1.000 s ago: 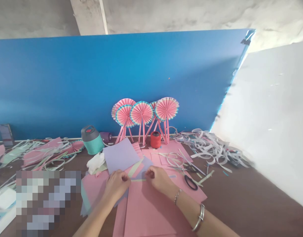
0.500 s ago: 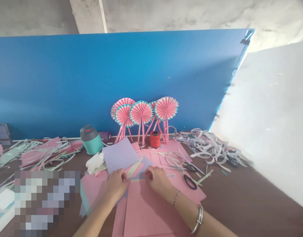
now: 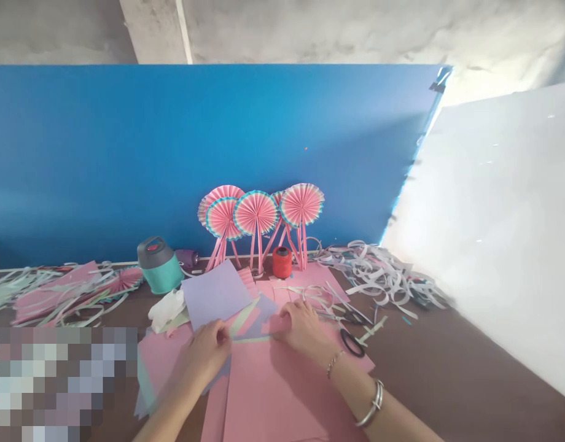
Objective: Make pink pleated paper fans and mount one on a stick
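Pink sheet [image 3: 273, 393] btwn left hand [image 3: 207, 351] & right hand [image 3: 303, 326], both pinching its top edge.

Large pink paper sheet [image 3: 282, 393]: lies flat on the brown table, near centre, its far edge running left to right. It is uppermost on a loose stack of other pink sheets that show at its left and right sides. Thin pale green paper strip [image 3: 251, 339]: lies flat along that far edge of the sheet, lengthwise left to right. The strip's ends are covered and cannot be assessed.
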A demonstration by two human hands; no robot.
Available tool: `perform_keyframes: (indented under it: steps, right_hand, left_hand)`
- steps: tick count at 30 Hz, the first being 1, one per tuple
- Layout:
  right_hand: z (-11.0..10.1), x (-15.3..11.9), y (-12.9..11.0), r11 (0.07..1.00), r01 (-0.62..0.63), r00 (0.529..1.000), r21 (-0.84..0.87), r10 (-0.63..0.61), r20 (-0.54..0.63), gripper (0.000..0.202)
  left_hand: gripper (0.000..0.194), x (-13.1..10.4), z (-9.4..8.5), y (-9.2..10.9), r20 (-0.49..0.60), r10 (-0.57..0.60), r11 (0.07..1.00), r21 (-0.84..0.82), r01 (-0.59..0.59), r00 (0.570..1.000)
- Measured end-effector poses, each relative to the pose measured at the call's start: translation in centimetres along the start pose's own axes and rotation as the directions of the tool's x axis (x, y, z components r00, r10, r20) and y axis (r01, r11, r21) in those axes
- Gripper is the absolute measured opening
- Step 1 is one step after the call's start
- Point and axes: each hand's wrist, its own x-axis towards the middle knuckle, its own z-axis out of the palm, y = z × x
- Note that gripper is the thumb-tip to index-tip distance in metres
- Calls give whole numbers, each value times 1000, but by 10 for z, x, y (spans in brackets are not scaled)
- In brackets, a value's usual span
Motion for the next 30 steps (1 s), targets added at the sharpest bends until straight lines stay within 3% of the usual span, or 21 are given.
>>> perform_keyframes:
  steps: [2,5,8,10,12,15,18,24,27,30]
  right_hand:
    - [0,0,1,999,41,999,18,-41,17,26]
    - [0,1,2,994,112,992,17,-113,63,23]
    - [1,1,0,968,249,965,2,-249,81,29]
    - [2,-3,-4,931,365,928,-20,-361,95,37]
    - [1,-8,-10,887,455,885,-80,-440,154,37]
    - [-1,-17,-19,833,509,854,-219,-457,249,25]
    - [-3,-24,-25,812,494,865,-310,-426,264,19]
    - [-12,-19,-15,843,371,928,-389,-332,168,17]
    - [-24,-7,1,904,241,968,-352,-249,21,20]
    - [-35,8,18,955,39,984,-293,-87,-154,24]
  left_hand:
    - [13,1,9,-4,-117,75,997,45,-70,990]
    - [26,-6,18,1,-255,330,944,107,-312,909]
    - [34,-18,22,16,-171,566,823,64,-564,807]
    - [37,-25,24,23,-82,635,773,43,-634,768]
    - [37,-28,26,28,-7,636,771,62,-634,772]
    - [40,-29,26,29,70,596,793,101,-600,800]
    - [42,-29,24,30,119,564,809,121,-576,817]
    - [41,-31,21,33,126,560,805,151,-574,819]
    - [47,-31,20,33,138,569,793,171,-585,811]
    - [54,-30,20,34,141,583,779,185,-599,800]
